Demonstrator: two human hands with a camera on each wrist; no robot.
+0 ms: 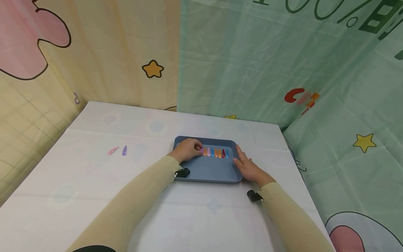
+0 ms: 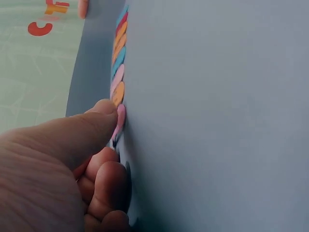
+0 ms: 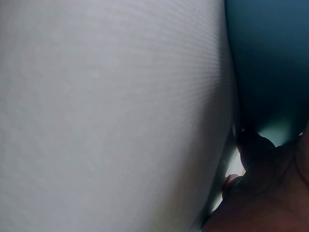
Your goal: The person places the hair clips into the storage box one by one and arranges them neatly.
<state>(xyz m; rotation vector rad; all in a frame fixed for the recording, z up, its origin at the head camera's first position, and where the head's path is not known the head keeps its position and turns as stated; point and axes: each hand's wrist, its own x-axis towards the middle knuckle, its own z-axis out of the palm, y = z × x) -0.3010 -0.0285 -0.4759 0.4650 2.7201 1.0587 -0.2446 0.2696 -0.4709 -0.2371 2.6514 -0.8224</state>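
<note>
A row of several colourful snap hair clips [image 1: 216,153] lies across the blue-grey tray [image 1: 207,171], in orange, pink, blue and red. At the row's left end my left hand [image 1: 186,149] pinches a pink hair clip [image 2: 120,116] between thumb and fingers, close beside an orange one [image 2: 119,92]. The other fingers of that hand curl below the thumb in the left wrist view. My right hand [image 1: 248,169] rests along the tray's right rim, its fingers fairly straight and thumb over the edge. The right wrist view shows this hand dark at the lower right, beside the tray's side.
Left of the tray, a pink hair clip [image 1: 113,151] and a purple hair clip [image 1: 124,150] lie on the white-covered table [image 1: 94,178]. Printed curtains [image 1: 252,63] hang behind the table and along its sides. Small black wrist cameras sit near both cuffs.
</note>
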